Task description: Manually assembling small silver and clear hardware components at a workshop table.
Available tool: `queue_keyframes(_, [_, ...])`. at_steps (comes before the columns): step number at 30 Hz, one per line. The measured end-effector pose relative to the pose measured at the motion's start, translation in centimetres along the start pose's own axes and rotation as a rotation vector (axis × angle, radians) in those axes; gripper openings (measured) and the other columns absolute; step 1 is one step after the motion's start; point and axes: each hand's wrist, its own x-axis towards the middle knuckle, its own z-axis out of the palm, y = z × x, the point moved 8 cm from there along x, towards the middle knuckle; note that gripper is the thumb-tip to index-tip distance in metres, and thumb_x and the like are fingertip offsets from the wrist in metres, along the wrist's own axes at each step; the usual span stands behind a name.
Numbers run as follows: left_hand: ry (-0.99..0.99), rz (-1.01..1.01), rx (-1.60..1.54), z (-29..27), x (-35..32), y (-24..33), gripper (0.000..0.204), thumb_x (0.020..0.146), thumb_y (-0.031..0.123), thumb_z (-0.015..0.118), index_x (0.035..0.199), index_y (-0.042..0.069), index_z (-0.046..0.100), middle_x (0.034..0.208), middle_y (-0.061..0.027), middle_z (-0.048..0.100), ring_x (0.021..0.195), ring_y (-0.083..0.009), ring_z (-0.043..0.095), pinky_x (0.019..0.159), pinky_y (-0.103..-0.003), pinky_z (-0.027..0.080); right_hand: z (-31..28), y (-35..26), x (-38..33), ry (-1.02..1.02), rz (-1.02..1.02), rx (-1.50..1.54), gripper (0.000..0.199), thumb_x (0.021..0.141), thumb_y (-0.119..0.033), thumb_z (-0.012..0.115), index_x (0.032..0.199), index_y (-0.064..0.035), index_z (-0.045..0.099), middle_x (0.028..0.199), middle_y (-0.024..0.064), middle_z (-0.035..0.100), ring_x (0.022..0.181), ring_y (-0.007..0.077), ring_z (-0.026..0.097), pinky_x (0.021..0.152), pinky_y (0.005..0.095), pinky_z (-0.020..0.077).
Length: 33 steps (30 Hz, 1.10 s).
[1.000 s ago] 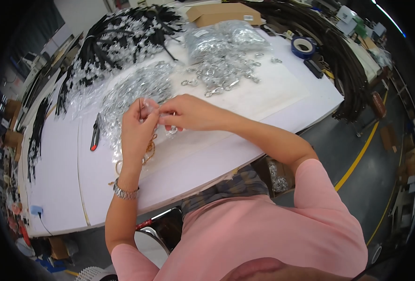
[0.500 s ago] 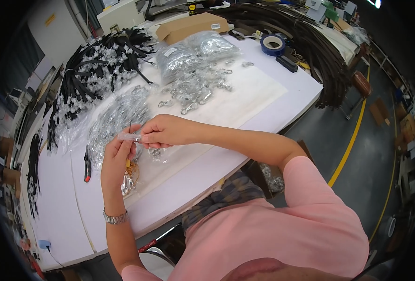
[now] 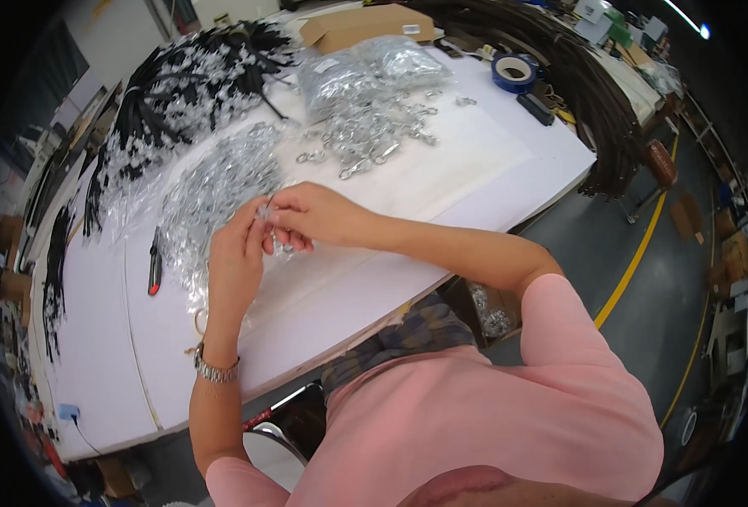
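Hands meet over the white table, just in front of the heap of bagged metal clips, and the work in hand looks like pinching one small clip between both sets of fingertips. Left hand is raised, palm turned inward, fingers curled up with thumb and forefinger closed on the clip from the left; watch on that wrist, forearm rising steeply from the table's near edge. Right hand comes across from the right, forearm lying low and nearly level over the table, elbow bent out past the edge, fingertips closed on the same clip; exact finger contact is too small to make out. The clip sits at the fingertip junction, above the table, touching the heap's near fringe or just clear of it, cannot tell which. To do this well, my judgement: keep the pinch at the tips, hold the piece lifted clear of the crinkled bags so nothing snags, keep wrists steady and let one hand anchor while the other works. Loose silver clasps lie farther back from the heap, black cords behind it, a red-handled tool to its left, blue tape roll far right.
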Motion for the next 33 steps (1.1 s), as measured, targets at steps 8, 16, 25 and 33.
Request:
queue_keyframes(8, [0.019,0.022,-0.175,0.2,0.7,-0.9,0.028,0.101,0.010,0.055,0.124,0.003,0.068,0.063,0.0000,0.055,0.057,-0.0103,0.049,0.056,-0.029,0.041,-0.5,-0.3,-1.2,-0.058,0.173,0.376,0.024,0.107,-0.019,0.053,0.115,0.0019,0.061,0.089,0.0077,0.069,0.068,0.0134,0.065,0.062,0.0256,0.0538])
queue_keyframes(16, [0.099,-0.215,-0.464,-3.0,0.8,-2.8,0.025,0.103,0.020,0.060,0.117,0.003,0.072,0.063,0.0061,0.050,0.055,-0.0009,0.038,0.049,-0.019,0.027,-10.0,-1.5,-4.3,0.336,-0.025,0.492,0.025,0.100,-0.010,0.062,0.122,0.0033,0.061,0.112,0.0113,0.068,0.075,0.0109,0.065,0.069,0.0276,0.0556])
queue_keyframes(25, [0.065,-0.186,-0.403,-2.9,1.2,-3.8,0.023,0.103,0.021,0.060,0.105,0.003,0.075,0.063,0.0057,0.053,0.054,-0.0006,0.039,0.048,-0.019,0.028,1.6,-2.7,-0.5,-0.374,-0.339,-1.563,0.027,0.082,-0.007,0.070,0.109,-0.0060,0.071,0.110,0.0115,0.072,0.095,0.0309,0.068,0.083,0.0377,0.0543])
queue_keyframes(33, [0.039,0.104,-0.094,-2.5,0.6,-0.8,0.044,0.091,0.022,0.072,0.132,0.007,0.065,0.112,-0.0093,0.072,0.067,-0.0091,0.056,0.066,-0.026,0.050,-3.0,-2.8,1.0,-0.128,0.083,-0.365,0.018,0.084,-0.015,0.067,0.088,0.0020,0.065,0.083,0.0044,0.067,0.074,0.0140,0.064,0.072,0.0294,0.0517])
